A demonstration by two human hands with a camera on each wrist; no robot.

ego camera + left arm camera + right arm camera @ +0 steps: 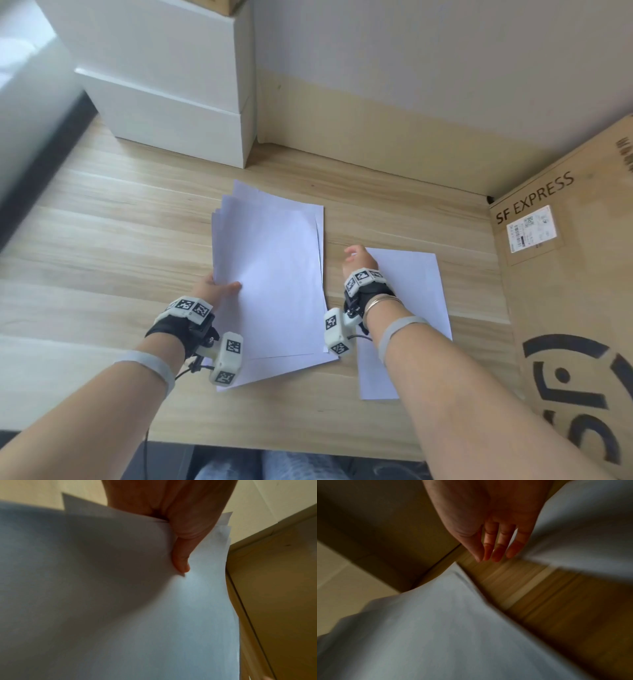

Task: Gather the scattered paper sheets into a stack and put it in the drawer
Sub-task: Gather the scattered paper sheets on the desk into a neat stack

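A loose stack of several white paper sheets (274, 274) lies in the middle of the wooden desk (102, 240), its edges fanned out. My left hand (219, 287) grips the stack's left edge, with the thumb (181, 561) pressed on top of the stack (120, 608) and the other fingers hidden beneath. A single white sheet (418, 291) lies flat to the right. My right hand (359, 260) hovers by that sheet's far left corner, between it and the stack. Its fingers (494, 547) are straight and hold nothing above the single sheet (436, 628).
A big cardboard box (565, 291) marked SF EXPRESS stands along the desk's right side, close to the single sheet. Stacked white boxes (171, 102) stand at the back left against the wall. The desk's front edge runs near my legs. No drawer is in view.
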